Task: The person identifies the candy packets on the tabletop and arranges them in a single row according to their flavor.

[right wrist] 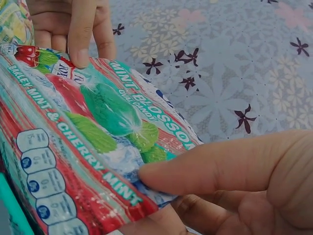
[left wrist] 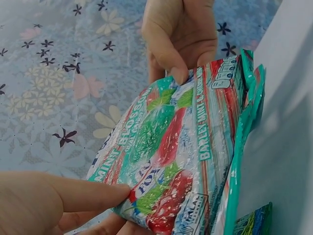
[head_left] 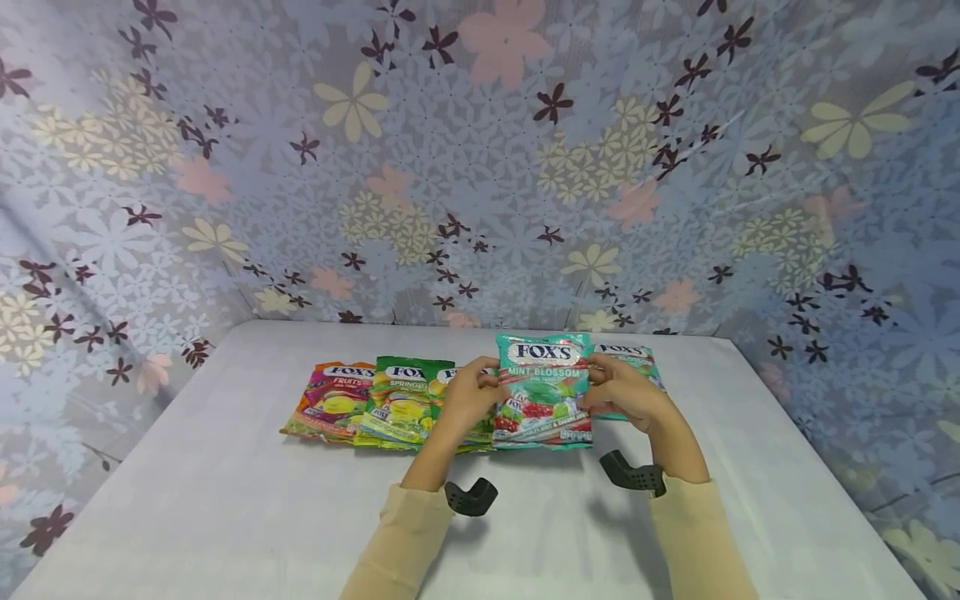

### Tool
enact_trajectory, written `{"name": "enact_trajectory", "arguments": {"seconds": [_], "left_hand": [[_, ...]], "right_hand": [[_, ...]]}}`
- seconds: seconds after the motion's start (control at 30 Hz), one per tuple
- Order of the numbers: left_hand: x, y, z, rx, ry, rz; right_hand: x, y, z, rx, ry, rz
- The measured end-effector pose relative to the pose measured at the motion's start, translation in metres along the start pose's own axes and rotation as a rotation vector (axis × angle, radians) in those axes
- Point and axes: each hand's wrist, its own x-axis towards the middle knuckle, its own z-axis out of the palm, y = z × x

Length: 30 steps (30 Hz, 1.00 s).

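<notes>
**Both hands pinching the mint bag by its side edges**

While your left hand (head_left: 471, 392) pinches one side edge of the Mint Blossom candy bag (head_left: 543, 390), thumb on the printed face and fingers behind, your right hand (head_left: 624, 392) clamps the opposite edge the same way. The bag is held upright between them, lifted just off the white table (head_left: 225, 500). It looks light, soft and crinkly, with a glossy film that could slip (grip the flat sealed margins, not the bulging middle). Beyond your left fingers lies a row of other candy bags (head_left: 375, 400), overlapping; another teal bag (head_left: 637, 358) sits behind your right fingers.
</notes>
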Motion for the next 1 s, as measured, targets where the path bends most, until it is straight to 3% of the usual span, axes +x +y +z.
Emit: {"name": "enact_trajectory", "arguments": {"seconds": [0.4, 0.57, 0.7, 0.77, 1.0], "left_hand": [[0.003, -0.001, -0.003, -0.073, -0.045, -0.036], [-0.004, 0.004, -0.006, -0.141, -0.086, -0.058], [-0.005, 0.003, -0.005, -0.136, -0.098, -0.057], [-0.001, -0.005, -0.003, -0.131, -0.091, -0.051], [0.001, -0.005, 0.002, -0.129, -0.078, -0.052]], "right_hand": [[-0.001, 0.0, -0.002, 0.011, 0.015, 0.019], [-0.002, 0.004, -0.003, 0.021, 0.024, 0.033], [-0.003, 0.006, -0.003, 0.021, 0.035, 0.036], [-0.002, 0.006, -0.003, 0.011, 0.047, 0.039], [0.001, 0.007, -0.003, -0.041, 0.118, 0.05]]}}
